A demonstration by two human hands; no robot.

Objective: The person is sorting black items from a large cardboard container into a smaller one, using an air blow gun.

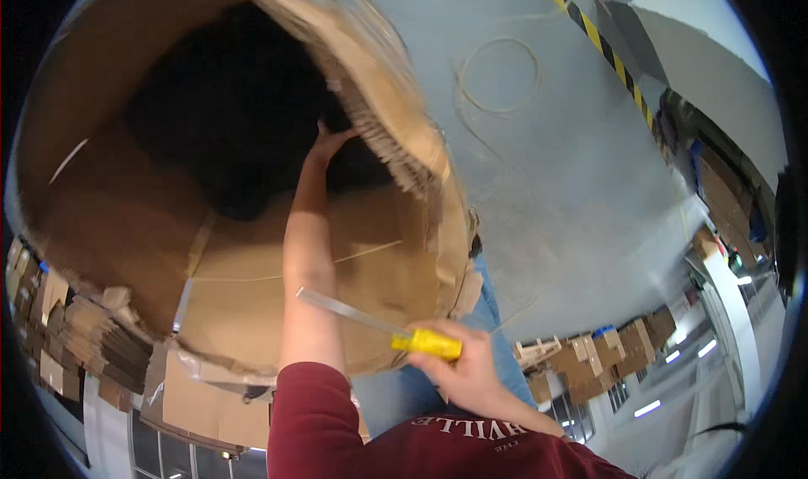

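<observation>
My left arm reaches down into a large, deep cardboard box [379,75]. Inside it, my left hand [333,142] has thumb and fingers spread, beside the torn inner wall and against a dark black mass [227,100]. Whether it touches that mass or the wall I cannot tell; some fingertips are lost in the dark. Close to my body and outside the box, my right hand [463,369] is closed round the yellow handle of a utility knife [425,342]. Its long thin metal blade sticks out to the left and up, across the view of my left forearm.
A pale loop of strap [501,75] lies on the grey floor [564,184] to the right. Yellow-black striped tape [593,37] runs along the far right. Stacked cardboard [105,332] stands at the left, and more cartons [589,361] at the lower right. The box rim is ragged.
</observation>
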